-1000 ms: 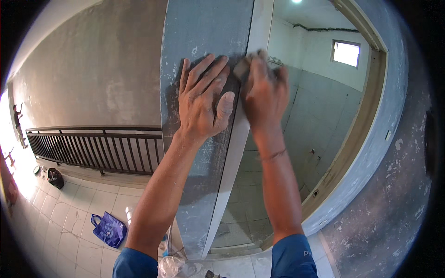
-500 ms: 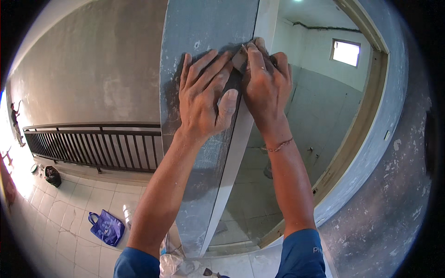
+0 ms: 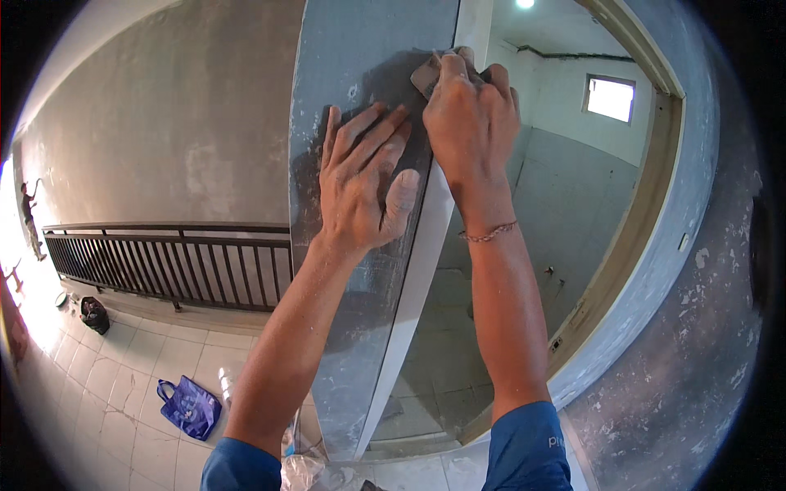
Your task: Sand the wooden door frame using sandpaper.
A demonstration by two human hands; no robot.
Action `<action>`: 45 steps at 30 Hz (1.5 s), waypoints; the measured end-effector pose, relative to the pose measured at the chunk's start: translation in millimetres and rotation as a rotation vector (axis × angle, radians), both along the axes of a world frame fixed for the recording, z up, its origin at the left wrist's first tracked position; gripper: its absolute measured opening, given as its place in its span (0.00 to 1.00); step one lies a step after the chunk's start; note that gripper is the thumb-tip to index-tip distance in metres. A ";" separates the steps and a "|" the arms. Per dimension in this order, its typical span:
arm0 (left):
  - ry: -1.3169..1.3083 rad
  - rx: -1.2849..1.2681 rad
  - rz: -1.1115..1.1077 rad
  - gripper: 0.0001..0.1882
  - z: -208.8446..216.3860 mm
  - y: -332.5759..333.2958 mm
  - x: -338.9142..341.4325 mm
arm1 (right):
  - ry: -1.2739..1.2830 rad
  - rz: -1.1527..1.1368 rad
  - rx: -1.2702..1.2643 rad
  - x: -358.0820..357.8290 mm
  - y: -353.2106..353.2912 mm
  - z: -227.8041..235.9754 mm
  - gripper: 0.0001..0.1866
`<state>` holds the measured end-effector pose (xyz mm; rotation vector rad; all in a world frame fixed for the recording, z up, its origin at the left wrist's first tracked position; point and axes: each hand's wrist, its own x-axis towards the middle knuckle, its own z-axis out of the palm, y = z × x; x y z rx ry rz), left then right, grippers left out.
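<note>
Since the earlier frame, the right hand (image 3: 472, 114) and the pad (image 3: 425, 76) have moved up the wall (image 3: 377, 37); the left hand (image 3: 360, 184) has stayed at much the same place on it.

Position: the pad lies at the wall's right border, beside the pale trim (image 3: 405, 311), above and to the right of the left fingertips. From this side of the room, one corner projects left of the right fingers; the rest is covered.

Handling: judged by its small, flat form, the pad should be light. It appears firm enough to keep its shape, possibly with some give; the material cannot be identified. Its face is probably rough, and dust may make the grip slippery. Breakage seems unlikely, though corners may wear. Grip the back and side edges, thumb opposing fingers, and keep fingertips clear of the working face.

Right hand: fingers bent and closed, clamped on the pad. The thumb's contact cannot be confirmed.

Left hand: opened nearly flat against the wall, fingers slightly spread, thumb well apart. No object is visible in it. Whether the whole palm bears on the surface cannot be told.
</note>
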<state>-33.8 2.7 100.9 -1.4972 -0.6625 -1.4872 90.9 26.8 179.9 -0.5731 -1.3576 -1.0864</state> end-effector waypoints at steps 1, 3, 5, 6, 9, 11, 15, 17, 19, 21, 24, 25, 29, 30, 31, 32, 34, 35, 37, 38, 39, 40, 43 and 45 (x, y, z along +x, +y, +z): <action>-0.003 -0.009 -0.003 0.27 -0.7 -0.2 0.8 | -0.016 0.001 0.007 2.3 -3.6 -4.0 0.08; -0.001 0.006 -0.003 0.27 0.8 -0.4 0.7 | -0.036 0.035 0.028 4.4 -9.0 -7.4 0.08; 0.005 0.031 -0.014 0.28 1.9 -0.5 0.8 | -0.051 0.081 -0.078 5.8 -9.2 -7.7 0.09; 0.000 0.023 -0.002 0.27 2.9 -0.5 0.9 | -0.040 0.073 -0.007 5.7 -6.5 -2.7 0.09; -0.008 0.013 -0.008 0.27 3.6 0.4 1.0 | -0.026 0.006 -0.041 3.7 4.1 7.3 0.10; -0.007 0.018 -0.012 0.27 2.0 0.1 1.0 | -0.036 -0.027 0.025 4.1 7.6 3.2 0.09; -0.014 -0.008 -0.012 0.27 -1.5 -0.6 0.6 | -0.045 0.022 0.070 5.6 3.3 -5.5 0.08; -0.013 0.000 -0.002 0.28 -2.2 -0.2 0.0 | -0.038 0.035 0.048 4.5 1.0 2.6 0.08; -0.007 0.015 -0.002 0.28 -2.6 0.8 -0.9 | -0.052 0.022 0.009 4.2 1.7 10.8 0.10; -0.009 -0.003 -0.012 0.28 -3.9 1.7 -1.9 | -0.065 0.012 -0.040 6.7 6.5 0.0 0.13; -0.030 -0.002 -0.027 0.29 -6.7 3.9 -3.4 | -0.118 0.066 -0.097 18.5 8.7 -71.4 0.18; -0.030 -0.005 -0.027 0.30 -8.0 4.4 -3.7 | -0.151 0.114 -0.158 27.0 10.3 -109.4 0.21; -0.013 -0.122 0.096 0.32 -18.1 -1.9 -1.8 | -0.327 0.259 -0.499 59.4 -2.3 -259.3 0.22; 0.015 -0.130 0.138 0.32 -20.3 -6.9 -0.3 | -0.390 0.337 -0.623 74.8 -14.8 -287.1 0.20; 0.019 -0.161 0.174 0.31 -21.3 -12.7 1.4 | -0.501 0.380 -0.803 91.6 -29.5 -310.5 0.19; 0.017 -0.188 0.174 0.32 -21.4 -19.0 4.6 | -0.350 0.582 -0.851 97.3 -39.7 -333.5 0.15; -0.003 -0.181 0.088 0.32 -10.8 -31.0 11.2 | -0.131 0.547 -1.105 119.4 -66.9 -382.8 0.08; -0.019 -0.216 0.015 0.32 -1.7 -36.1 16.0 | -0.022 0.484 -1.332 129.6 -79.1 -409.9 0.07; 0.101 -0.151 0.141 0.35 26.2 -41.6 24.0 | -0.010 0.478 -1.409 148.5 -97.0 -463.8 0.11; 0.148 -0.115 0.193 0.37 43.3 -41.6 28.0 | 0.085 0.582 -1.412 153.9 -105.4 -487.9 0.11; 0.181 -0.105 0.255 0.37 58.5 -39.0 34.1 | 0.185 0.642 -1.495 157.7 -113.2 -508.0 0.12; 0.209 -0.067 0.311 0.36 72.6 -32.8 42.8 | 0.292 0.707 -1.592 159.6 -119.5 -523.1 0.12; 0.243 -0.055 0.538 0.38 89.7 -11.3 59.3 | 0.385 0.778 -1.687 163.0 -131.8 -547.1 0.10; 0.257 -0.093 0.633 0.38 79.1 1.7 63.1 | 0.424 0.770 -1.722 163.8 -136.0 -551.3 0.10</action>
